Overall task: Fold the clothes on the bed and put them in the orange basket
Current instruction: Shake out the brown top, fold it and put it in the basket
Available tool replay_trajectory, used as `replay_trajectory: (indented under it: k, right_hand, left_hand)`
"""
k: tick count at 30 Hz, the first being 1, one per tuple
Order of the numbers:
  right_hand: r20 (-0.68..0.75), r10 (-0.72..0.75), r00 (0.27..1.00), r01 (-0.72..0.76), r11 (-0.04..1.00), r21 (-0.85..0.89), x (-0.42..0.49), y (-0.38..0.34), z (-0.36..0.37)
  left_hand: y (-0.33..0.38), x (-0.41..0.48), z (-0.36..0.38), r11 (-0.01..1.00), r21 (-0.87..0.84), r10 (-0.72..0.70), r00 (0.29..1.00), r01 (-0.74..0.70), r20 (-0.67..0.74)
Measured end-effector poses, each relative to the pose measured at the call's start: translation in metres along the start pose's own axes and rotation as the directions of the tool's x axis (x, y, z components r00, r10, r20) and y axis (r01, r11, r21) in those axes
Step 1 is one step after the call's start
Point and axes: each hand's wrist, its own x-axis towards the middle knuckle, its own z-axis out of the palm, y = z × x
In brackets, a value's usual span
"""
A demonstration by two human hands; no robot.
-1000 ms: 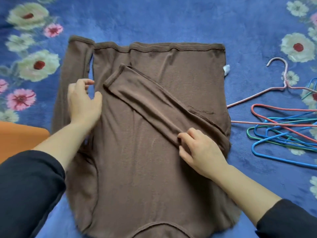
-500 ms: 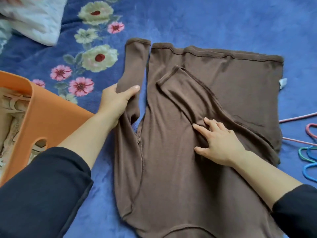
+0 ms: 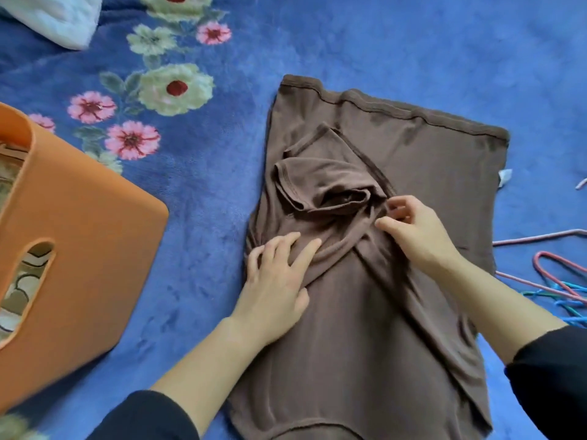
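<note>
While left hand [image 3: 276, 281] presses flat on brown shirt [image 3: 428, 173], right hand [image 3: 416, 233] pinches sleeve [image 3: 320, 185].

1. The single view looks from the person's head, facing forward and steeply down onto the blue bed cover [image 3: 381, 42].
2. It sits close. Both forearms enter from the near edge, and the left hand [image 3: 276, 281] and right hand [image 3: 416, 233] lie mid-frame on the brown top [image 3: 428, 160].
3. The left edge cuts off the orange basket [image 3: 89, 249]. The right edge cuts off the hangers [image 3: 567, 290].
</note>
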Motion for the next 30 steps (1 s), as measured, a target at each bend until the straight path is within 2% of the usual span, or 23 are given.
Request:
replay_trajectory:
  k: [2, 3, 5, 7, 8, 11, 13, 15, 16, 18, 20, 22, 25, 28, 30]
  right_hand:
    - [-0.114, -0.136, 0.984, 0.135, 0.991, -0.022, 0.003, -0.013, 0.013]
    - [-0.148, -0.231, 0.962, 0.220, 0.972, -0.088, 0.002, -0.021, 0.019]
    - [-0.106, -0.356, 0.928, 0.312, 0.901, -0.302, 0.007, -0.032, 0.033]
    - [-0.054, -0.320, 0.946, 0.269, 0.866, -0.422, 0.016, -0.042, 0.043]
    - [-0.068, -0.279, 0.958, 0.230, 0.887, -0.400, 0.020, -0.049, 0.044]
    - [-0.078, -0.162, 0.984, 0.147, 0.975, -0.168, 0.030, -0.068, 0.042]
    - [0.091, -0.033, 0.995, 0.029, 0.999, 0.045, 0.035, -0.076, 0.032]
    - [0.376, 0.068, 0.924, -0.162, 0.961, 0.223, 0.036, -0.081, 0.018]
    - [0.499, 0.085, 0.862, -0.241, 0.936, 0.257, 0.033, -0.084, 0.011]
    - [0.656, 0.100, 0.748, -0.326, 0.916, 0.233, 0.029, -0.095, -0.003]
    - [0.704, 0.101, 0.703, -0.336, 0.920, 0.204, 0.025, -0.105, -0.010]
    - [0.674, 0.081, 0.734, -0.347, 0.898, 0.270, 0.022, -0.120, -0.012]
    - [0.553, -0.009, 0.833, -0.336, 0.786, 0.519, 0.020, -0.145, -0.013]
    - [0.333, -0.052, 0.942, -0.253, 0.542, 0.801, 0.026, -0.160, -0.020]
    - [0.170, 0.040, 0.985, -0.168, 0.477, 0.863, 0.039, -0.155, -0.025]
  left_hand:
    - [-0.010, -0.009, 0.006, 0.995, -0.005, -0.096, 0.993, 0.096, -0.067]
    - [-0.013, -0.012, 0.004, 0.990, -0.006, -0.138, 0.988, 0.138, -0.067]
    - [-0.019, -0.017, 0.003, 0.981, -0.057, -0.188, 0.981, 0.185, -0.045]
    - [-0.023, -0.019, 0.000, 0.975, -0.147, -0.175, 0.984, 0.168, -0.032]
    - [-0.025, -0.019, -0.001, 0.971, -0.182, -0.161, 0.986, 0.153, -0.033]
    - [-0.026, -0.019, -0.007, 0.974, -0.183, -0.152, 0.983, 0.132, -0.103]
    - [-0.027, -0.022, -0.008, 0.983, -0.139, -0.138, 0.982, 0.120, -0.131]
    - [-0.029, -0.029, -0.008, 0.980, -0.142, -0.156, 0.982, 0.140, -0.107]
    - [-0.030, -0.034, -0.007, 0.969, -0.168, -0.196, 0.977, 0.180, -0.084]
    - [-0.032, -0.042, -0.007, 0.922, -0.231, -0.328, 0.944, 0.312, -0.035]
    - [-0.035, -0.049, -0.009, 0.860, -0.280, -0.434, 0.900, 0.427, 0.041]
    - [-0.036, -0.055, -0.016, 0.799, -0.343, -0.519, 0.855, 0.494, 0.022]
    - [-0.034, -0.057, -0.026, 0.760, -0.366, -0.595, 0.801, 0.538, -0.058]
    - [-0.024, -0.062, -0.032, 0.813, -0.274, -0.553, 0.829, 0.514, -0.084]
    - [-0.016, -0.064, -0.031, 0.872, -0.213, -0.469, 0.877, 0.440, -0.108]
